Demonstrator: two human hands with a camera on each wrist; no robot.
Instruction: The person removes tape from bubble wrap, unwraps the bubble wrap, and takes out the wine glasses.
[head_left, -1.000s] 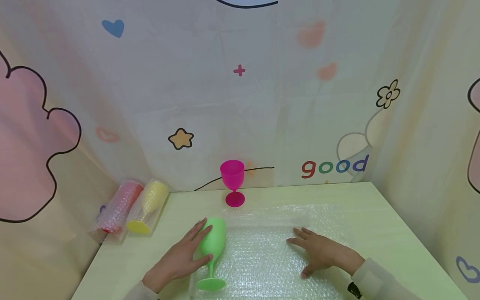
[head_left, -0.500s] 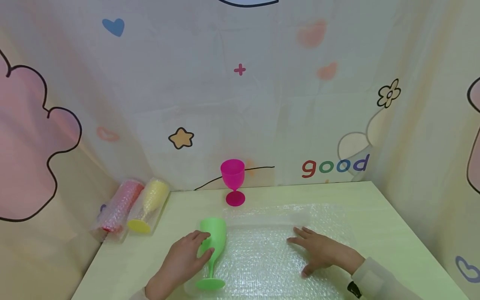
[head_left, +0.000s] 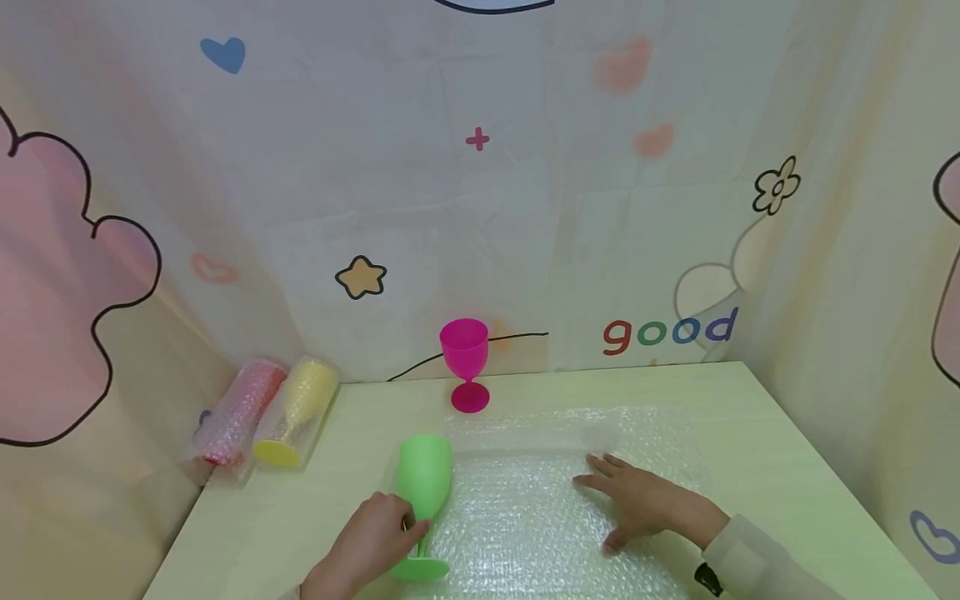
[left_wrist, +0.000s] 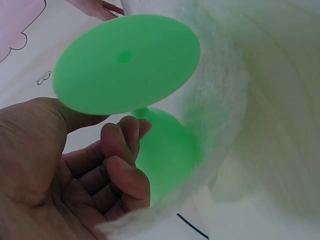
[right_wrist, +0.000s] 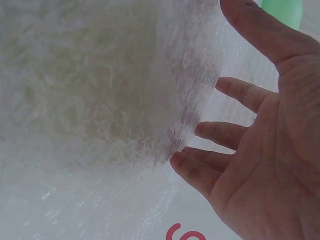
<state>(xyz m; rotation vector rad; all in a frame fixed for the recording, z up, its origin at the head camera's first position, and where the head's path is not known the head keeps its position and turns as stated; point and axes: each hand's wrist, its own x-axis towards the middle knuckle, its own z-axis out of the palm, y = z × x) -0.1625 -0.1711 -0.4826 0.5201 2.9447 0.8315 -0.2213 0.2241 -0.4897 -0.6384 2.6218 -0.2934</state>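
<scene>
From where I'm standing, the green goblet point(head_left: 425, 471) is lying on its side near the nine o'clock edge of the wrap point(head_left: 517, 517), bowl to twelve, foot to six. The person's left hand point(head_left: 367, 533) comes at it from seven, fingers curled in and thumb crossing the stem just under the bowl. It seems to have the stem in a light pinch, though I can't tell how firm that is. From the left wrist, the wrap's edge shows curving close by the fingers and bowl.

Over toward three, the right hand point(head_left: 645, 504) is spread wide, fingertips touching the wrap, with no grip on anything.

At the back of the table point(head_left: 750, 433), the pink goblet point(head_left: 465, 346) stands upright, bare, at eleven from the wrap's middle. Off at ten lie the yellow goblet point(head_left: 307, 396) and a red bundle point(head_left: 243, 412), both already in bubble film.

I'd judge the step in hand as settling the green goblet at the wrap's edge, right at the start of bundling it. The next move, to my eye, calls for catching the nine o'clock edge and folding it snugly over the bowl, the other hand keeping the sheet flat.
</scene>
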